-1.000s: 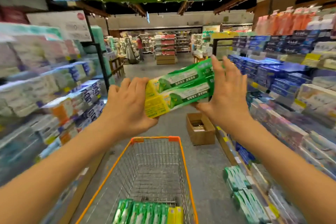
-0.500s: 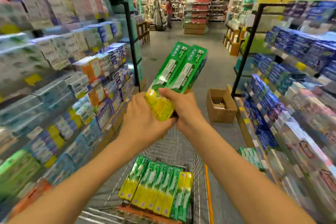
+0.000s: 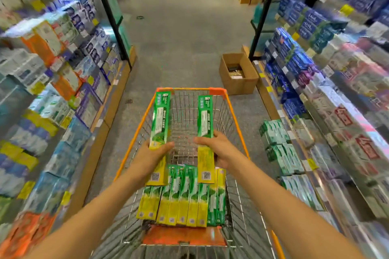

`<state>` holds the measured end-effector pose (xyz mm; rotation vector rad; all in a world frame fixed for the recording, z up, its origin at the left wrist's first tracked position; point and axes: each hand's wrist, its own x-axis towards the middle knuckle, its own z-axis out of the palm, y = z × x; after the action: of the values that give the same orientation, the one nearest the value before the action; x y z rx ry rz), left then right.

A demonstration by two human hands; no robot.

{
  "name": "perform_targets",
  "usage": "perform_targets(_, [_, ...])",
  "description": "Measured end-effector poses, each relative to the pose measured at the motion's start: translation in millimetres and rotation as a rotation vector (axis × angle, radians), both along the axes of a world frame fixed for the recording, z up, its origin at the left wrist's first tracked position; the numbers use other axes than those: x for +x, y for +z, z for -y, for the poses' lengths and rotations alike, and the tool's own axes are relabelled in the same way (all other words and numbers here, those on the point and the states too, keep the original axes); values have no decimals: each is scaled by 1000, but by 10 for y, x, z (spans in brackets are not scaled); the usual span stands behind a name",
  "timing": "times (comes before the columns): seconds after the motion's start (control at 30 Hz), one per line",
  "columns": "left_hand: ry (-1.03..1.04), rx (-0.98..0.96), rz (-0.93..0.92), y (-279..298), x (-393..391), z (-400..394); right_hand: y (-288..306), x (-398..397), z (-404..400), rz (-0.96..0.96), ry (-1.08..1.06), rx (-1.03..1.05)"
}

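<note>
left grip (image 3: 153, 159): closed round the left box (image 3: 161, 120), thumb across its front near the yellow end, my other fingers hidden behind it.
right grip (image 3: 221, 150): closed round the right box (image 3: 205, 115), thumb over its front where green meets yellow, other fingers hidden behind it.
left box: long green-and-yellow carton, held nearly upright, green end away from me, above the left half of the cart (image 3: 189, 89).
right box: same kind of carton, same pose, above the right half of the cart. There is a clear gap between the two and they are not touching.
cart: wire basket with an orange rim, straight ahead of me in the aisle.
row of boxes (image 3: 185, 195): matching cartons side by side on the cart bottom at my end, yellow ends toward me. Both held boxes overlap the row in view, can't tell if they touch it.
cardboard box (image 3: 237, 73): open, on the floor (image 3: 179, 27) ahead-right of the cart, by the right shelf (image 3: 315, 69).
left shelf (image 3: 63, 69): packed with cartons, blurred.
green packs (image 3: 277, 145): low on the right shelf, beside my right grip.
</note>
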<state>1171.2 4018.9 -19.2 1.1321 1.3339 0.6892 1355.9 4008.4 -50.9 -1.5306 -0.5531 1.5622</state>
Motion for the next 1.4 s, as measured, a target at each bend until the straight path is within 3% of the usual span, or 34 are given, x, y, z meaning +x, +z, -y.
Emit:
perform_targets(0.27, [32,-105,-20,-702,51,-539,-1131,340,-13,141,-202,-224])
perform_targets(0.5, [54,-279,-34,-1486,151,-408,-2155,329,329,226,-164,-446])
perform_targets(0.6, [11,-316,-64,-1749,163,-276,-2896,405,418,238,-110,-497])
perform_targets(0.73, [-25,-354,-98,-2036,133,-218,-2643,160,378,289,-51,-574])
perform_targets(0.97, [-42,-382,-166,-2277,67,-320,-2970,174,364,578,236,-624])
perform_targets(1.2, [-59,-396,-123,-2315,200,-351,-2857,219,342,661,434,-720])
perform_targets(1.33, [-91,-334,-146,-2204,369,-254,-2376,178,109,608,42,-525])
perform_targets(1.4, [-119,-289,-172,-2129,468,-184,-1982,113,-76,330,-109,-368])
